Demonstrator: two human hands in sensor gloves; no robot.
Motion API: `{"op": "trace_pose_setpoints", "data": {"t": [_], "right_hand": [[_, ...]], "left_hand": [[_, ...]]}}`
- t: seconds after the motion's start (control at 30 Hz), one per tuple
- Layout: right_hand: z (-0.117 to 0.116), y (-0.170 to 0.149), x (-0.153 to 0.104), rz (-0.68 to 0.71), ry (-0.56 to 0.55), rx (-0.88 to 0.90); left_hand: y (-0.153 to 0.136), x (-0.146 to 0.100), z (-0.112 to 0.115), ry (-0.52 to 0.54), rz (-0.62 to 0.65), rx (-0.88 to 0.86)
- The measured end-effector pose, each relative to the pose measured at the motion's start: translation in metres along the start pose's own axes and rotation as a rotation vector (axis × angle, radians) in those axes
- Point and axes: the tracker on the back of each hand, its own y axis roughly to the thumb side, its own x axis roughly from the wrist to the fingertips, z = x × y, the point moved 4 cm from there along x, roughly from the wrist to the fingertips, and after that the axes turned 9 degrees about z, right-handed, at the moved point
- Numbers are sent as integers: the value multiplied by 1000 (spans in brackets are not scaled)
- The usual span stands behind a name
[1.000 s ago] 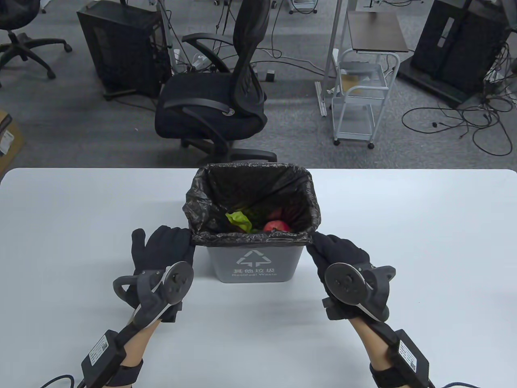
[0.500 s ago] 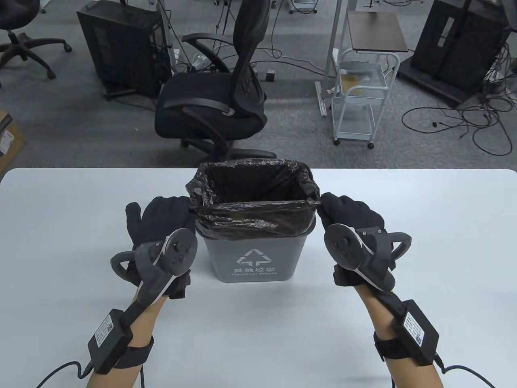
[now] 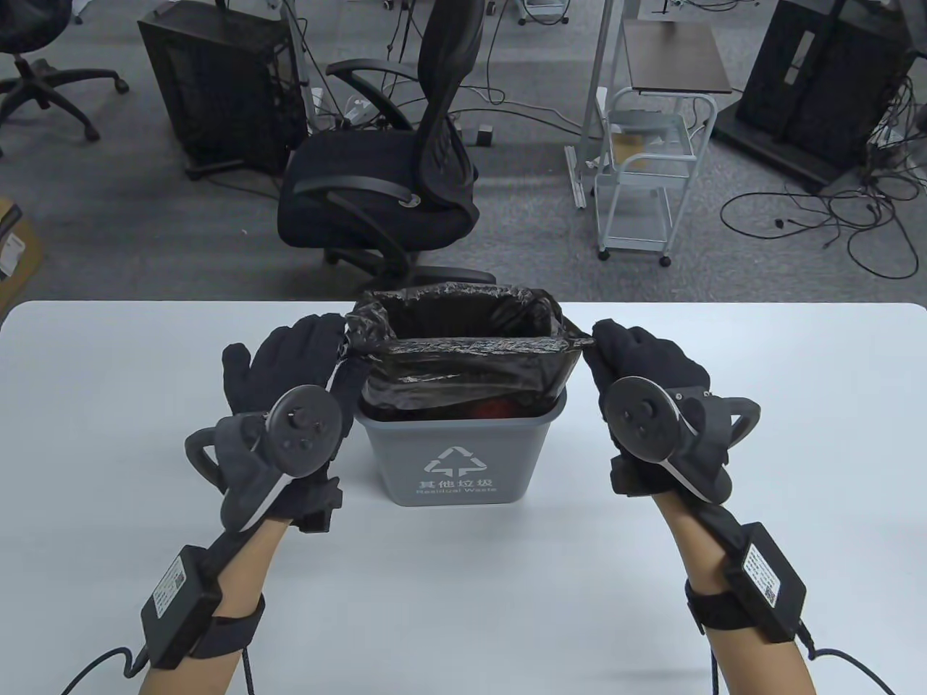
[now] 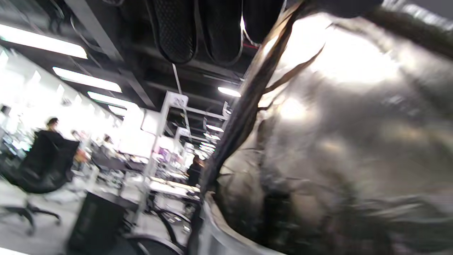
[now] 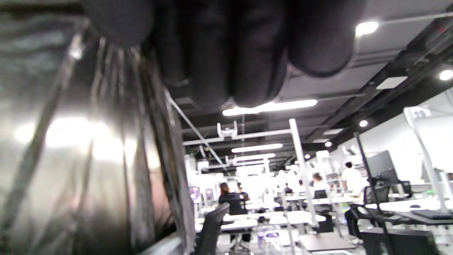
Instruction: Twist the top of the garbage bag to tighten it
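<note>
Bag (image 3: 463, 369) sits half out of the grey bin (image 3: 456, 456) mid-table (image 3: 145, 376), near edge of its black liner pulled into a taut band above the rim. Left hand (image 3: 290, 376) grips the left corner, right hand (image 3: 644, 369) pinches the right corner; both closed on plastic, wrist views show film stretched under the fingers (image 5: 219, 53). Bin contents mostly hidden now. My read: lift phase, twist not started. To do it well, raise evenly, bring both corners together over the centre, gather the far edge too, then rotate. Thin film may tear if yanked; bin looks light and may ride up.
</note>
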Motion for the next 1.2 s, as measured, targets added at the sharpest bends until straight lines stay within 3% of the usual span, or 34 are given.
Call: {"op": "trace_pose_setpoints", "data": {"t": [0.23, 0.33, 0.43, 0.6, 0.73, 0.83, 1.0, 1.2], "right_hand": [[0, -27, -9, -62, 39, 163], [-10, -41, -9, -102, 60, 213], [-36, -51, -5, -148, 153, 315], [-91, -61, 7, -217, 306, 531], [-137, -75, 14, -335, 431, 776], [-162, -84, 16, -429, 525, 953], [-185, -80, 22, -433, 765, 1104], [-188, -65, 34, -395, 878, 1025]], "left_hand": [[-43, -11, -12, -17, -9, -145], [-69, -7, -3, -71, -29, -353], [-94, 2, 25, -180, -69, -618], [-110, 16, 91, -413, -162, -674], [-107, 32, 142, -631, -213, -881], [-110, 46, 155, -651, -250, -765], [-105, 60, 168, -806, -270, -913], [-106, 72, 169, -826, -306, -836]]}}
